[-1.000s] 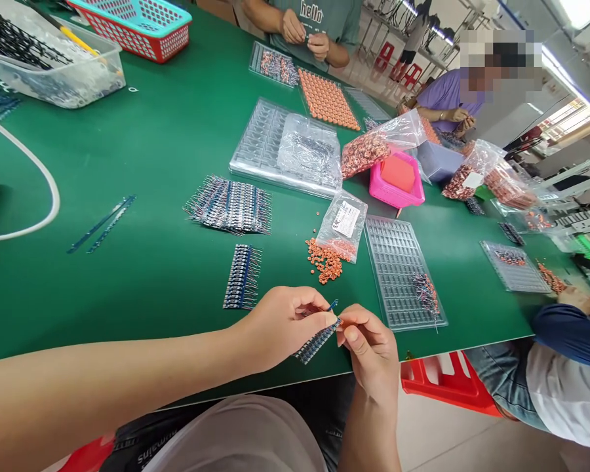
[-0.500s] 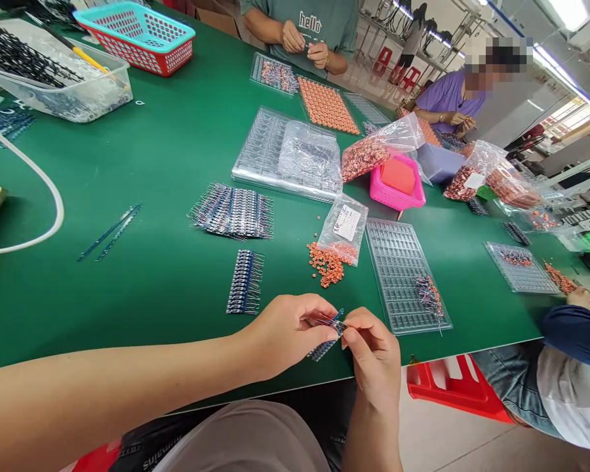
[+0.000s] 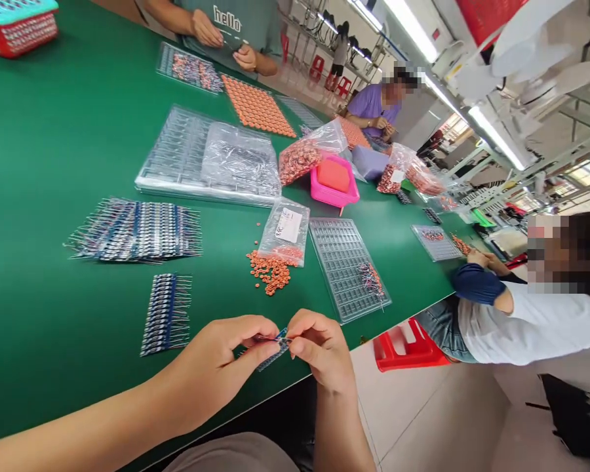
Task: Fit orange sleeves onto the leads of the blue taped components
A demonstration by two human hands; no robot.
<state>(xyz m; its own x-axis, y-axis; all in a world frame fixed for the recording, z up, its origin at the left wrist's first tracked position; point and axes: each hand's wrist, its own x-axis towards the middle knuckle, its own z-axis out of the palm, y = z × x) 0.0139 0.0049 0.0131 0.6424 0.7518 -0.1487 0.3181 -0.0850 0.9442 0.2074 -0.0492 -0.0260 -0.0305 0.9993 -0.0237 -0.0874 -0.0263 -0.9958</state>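
Observation:
Near the table's front edge, my left hand (image 3: 231,354) pinches a strip of small wired parts (image 3: 274,359) on a blue band. My right hand (image 3: 323,351) has thumb and forefinger closed at the strip's right end; fine wires show between the two hands. Part of the strip is hidden by my fingers. To the left lie a similar short strip (image 3: 164,314) and a larger fanned stack of such strips (image 3: 140,229). Beyond my hands, small orange rings (image 3: 270,274) are spilled from a labelled clear bag (image 3: 284,231).
A clear plastic tray (image 3: 341,262) with orange-tipped wired pieces (image 3: 372,280) lies right of the rings. Farther back are stacked clear trays (image 3: 177,157), a pink basket (image 3: 332,196) and an orange-filled sheet (image 3: 258,108). Co-workers sit across and to the right, near a red stool (image 3: 408,347).
My view has swung to the right, so things on the table appear farther left. Both hands stay together at the strip, with my right fingers still at its end.

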